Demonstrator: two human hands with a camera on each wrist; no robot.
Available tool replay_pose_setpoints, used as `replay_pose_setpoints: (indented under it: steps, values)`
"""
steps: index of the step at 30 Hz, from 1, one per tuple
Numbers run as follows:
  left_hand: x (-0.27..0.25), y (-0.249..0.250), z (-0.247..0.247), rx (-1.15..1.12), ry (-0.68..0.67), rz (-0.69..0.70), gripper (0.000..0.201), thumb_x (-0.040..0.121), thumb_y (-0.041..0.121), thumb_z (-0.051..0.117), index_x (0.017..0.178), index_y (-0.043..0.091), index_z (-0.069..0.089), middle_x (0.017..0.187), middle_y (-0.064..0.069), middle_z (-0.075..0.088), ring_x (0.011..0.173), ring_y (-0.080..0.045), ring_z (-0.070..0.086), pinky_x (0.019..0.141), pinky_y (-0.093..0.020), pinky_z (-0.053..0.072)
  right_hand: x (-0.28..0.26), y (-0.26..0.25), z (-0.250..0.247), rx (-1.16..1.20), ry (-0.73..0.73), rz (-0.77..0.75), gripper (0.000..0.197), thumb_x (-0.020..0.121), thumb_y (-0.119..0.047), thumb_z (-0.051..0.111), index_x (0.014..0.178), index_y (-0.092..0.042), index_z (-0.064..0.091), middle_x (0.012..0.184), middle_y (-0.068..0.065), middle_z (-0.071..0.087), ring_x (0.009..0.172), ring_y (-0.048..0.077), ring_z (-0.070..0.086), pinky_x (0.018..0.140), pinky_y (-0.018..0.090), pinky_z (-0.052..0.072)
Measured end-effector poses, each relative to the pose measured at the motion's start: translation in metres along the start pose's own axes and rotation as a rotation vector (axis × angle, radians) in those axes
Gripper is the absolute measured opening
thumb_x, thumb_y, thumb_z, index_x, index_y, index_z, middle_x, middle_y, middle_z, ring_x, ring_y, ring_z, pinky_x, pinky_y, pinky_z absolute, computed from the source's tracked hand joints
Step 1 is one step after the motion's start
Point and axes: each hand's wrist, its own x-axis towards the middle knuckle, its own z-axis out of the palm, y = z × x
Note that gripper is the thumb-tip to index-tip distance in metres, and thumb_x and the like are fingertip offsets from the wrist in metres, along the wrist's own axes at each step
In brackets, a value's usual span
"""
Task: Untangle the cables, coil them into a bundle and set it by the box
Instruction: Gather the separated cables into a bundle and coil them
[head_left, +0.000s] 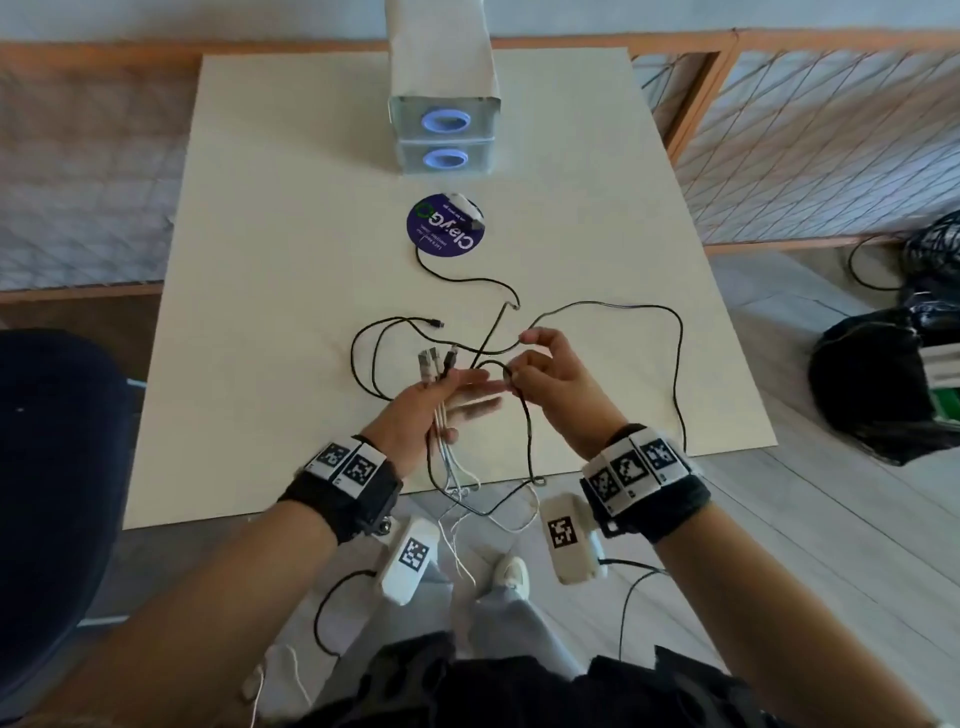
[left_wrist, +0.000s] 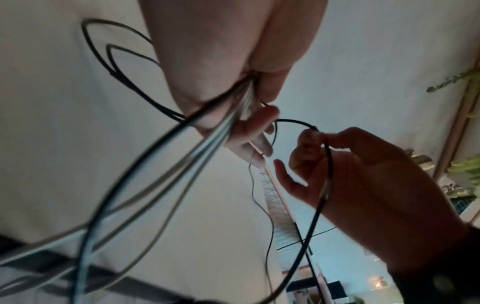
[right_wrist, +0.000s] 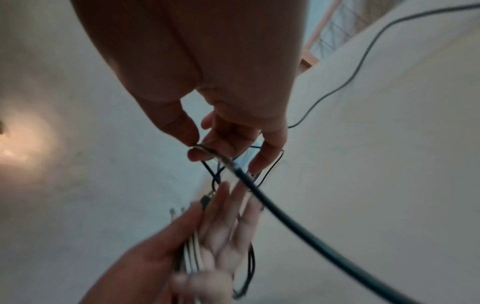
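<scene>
While loose loops of pale and black cord dangle off the near edge of the worktop (head_left: 270, 364), the person's two hands meet just above it, working the cables (head_left: 597, 312) that sprawl away from them toward the far end. The left hand (head_left: 431, 410) lies palm up, thumb pressed over a gathered sheaf of cable ends whose plugs fan out past its fingers, which are stretched out nearly straight. The right hand (head_left: 550, 379), touching or almost touching the left fingertips, pinches a single black strand between thumb and forefinger, its other fingers raised and loosely curled; that strand runs back toward the wrist and down over the edge. Beyond the hands, one black cable swings out in a wide loop to the right, nearer the right hand, while another snakes straight ahead to a round purple disc (head_left: 445, 224). Farther on stands the box (head_left: 444, 137), dead ahead of both hands and well apart from the tangle, so the bundle would likely travel forward along the worktop's long axis.
</scene>
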Motion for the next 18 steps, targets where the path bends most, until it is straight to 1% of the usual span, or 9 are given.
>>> replay_pose_setpoints:
  steps: [4, 7, 10, 11, 12, 13, 14, 16, 18]
  values:
    - [0.017, 0.018, 0.014, -0.131, 0.050, 0.058, 0.031, 0.099, 0.028, 0.031, 0.100, 0.016, 0.059, 0.095, 0.004, 0.075, 0.088, -0.009, 0.070, 0.037, -0.011, 0.025, -0.029, 0.026, -0.008, -0.156, -0.118, 0.077, 0.029, 0.083, 0.005, 0.049, 0.097, -0.020, 0.055, 0.070, 0.001, 0.058, 0.070, 0.025, 0.044, 0.067, 0.035, 0.037]
    - [0.027, 0.035, 0.009, -0.257, 0.115, 0.140, 0.028, 0.099, 0.028, 0.032, 0.096, 0.020, 0.058, 0.077, 0.010, 0.073, 0.067, 0.000, 0.066, 0.034, -0.009, 0.023, -0.059, 0.060, -0.026, -0.477, -0.225, 0.203, 0.029, 0.084, -0.002, 0.050, 0.090, -0.026, 0.066, 0.067, 0.001, 0.055, 0.059, 0.017, 0.040, 0.057, 0.026, 0.037]
    - [0.027, 0.039, 0.004, -0.213, 0.159, 0.147, 0.027, 0.099, 0.026, 0.034, 0.094, 0.018, 0.059, 0.064, 0.012, 0.060, 0.051, 0.001, 0.053, 0.034, -0.010, 0.023, -0.075, 0.085, -0.044, -0.654, -0.181, 0.276, 0.033, 0.081, -0.003, 0.049, 0.077, -0.031, 0.065, 0.060, -0.002, 0.053, 0.051, 0.014, 0.040, 0.059, 0.029, 0.036]
    - [0.025, 0.035, 0.005, -0.167, 0.161, 0.132, 0.026, 0.099, 0.025, 0.035, 0.093, 0.017, 0.059, 0.061, 0.012, 0.057, 0.049, 0.001, 0.050, 0.034, -0.010, 0.023, -0.074, 0.088, -0.047, -0.684, -0.150, 0.276, 0.033, 0.081, -0.002, 0.048, 0.078, -0.030, 0.066, 0.065, 0.001, 0.060, 0.055, 0.017, 0.047, 0.062, 0.028, 0.040]
    - [0.023, 0.029, 0.008, -0.116, 0.159, 0.114, 0.025, 0.099, 0.024, 0.035, 0.091, 0.017, 0.058, 0.058, 0.011, 0.056, 0.048, 0.001, 0.049, 0.034, -0.011, 0.023, -0.071, 0.087, -0.047, -0.701, -0.121, 0.250, 0.031, 0.083, -0.002, 0.049, 0.084, -0.026, 0.068, 0.078, 0.004, 0.067, 0.065, 0.019, 0.054, 0.068, 0.021, 0.044]
    - [0.020, 0.022, 0.011, -0.062, 0.158, 0.099, 0.025, 0.099, 0.024, 0.036, 0.088, 0.017, 0.057, 0.056, 0.011, 0.057, 0.048, 0.000, 0.050, 0.034, -0.011, 0.023, -0.065, 0.083, -0.045, -0.695, -0.089, 0.208, 0.027, 0.085, -0.003, 0.050, 0.095, -0.019, 0.068, 0.091, 0.004, 0.068, 0.078, 0.017, 0.058, 0.075, 0.013, 0.044]
    - [0.018, 0.014, 0.015, -0.006, 0.159, 0.085, 0.025, 0.099, 0.024, 0.036, 0.085, 0.018, 0.056, 0.056, 0.011, 0.059, 0.050, -0.001, 0.053, 0.035, -0.011, 0.023, -0.058, 0.078, -0.041, -0.656, -0.062, 0.160, 0.025, 0.086, -0.006, 0.053, 0.107, -0.014, 0.064, 0.098, 0.002, 0.067, 0.088, 0.013, 0.059, 0.083, 0.010, 0.044]
    - [0.014, -0.003, 0.026, 0.109, 0.171, 0.065, 0.025, 0.099, 0.024, 0.036, 0.083, 0.021, 0.055, 0.062, 0.010, 0.063, 0.059, -0.003, 0.058, 0.038, -0.013, 0.025, -0.042, 0.064, -0.025, -0.589, -0.032, 0.097, 0.033, 0.089, -0.018, 0.057, 0.121, -0.013, 0.054, 0.100, -0.003, 0.064, 0.095, 0.010, 0.060, 0.092, 0.021, 0.046]
    - [0.013, -0.016, 0.034, 0.185, 0.156, 0.070, 0.025, 0.099, 0.024, 0.036, 0.084, 0.022, 0.056, 0.079, 0.007, 0.065, 0.073, -0.008, 0.059, 0.047, -0.019, 0.029, -0.026, 0.051, -0.009, -0.572, -0.022, 0.083, 0.036, 0.090, -0.025, 0.055, 0.123, -0.013, 0.050, 0.092, -0.004, 0.066, 0.087, 0.010, 0.062, 0.083, 0.020, 0.046]
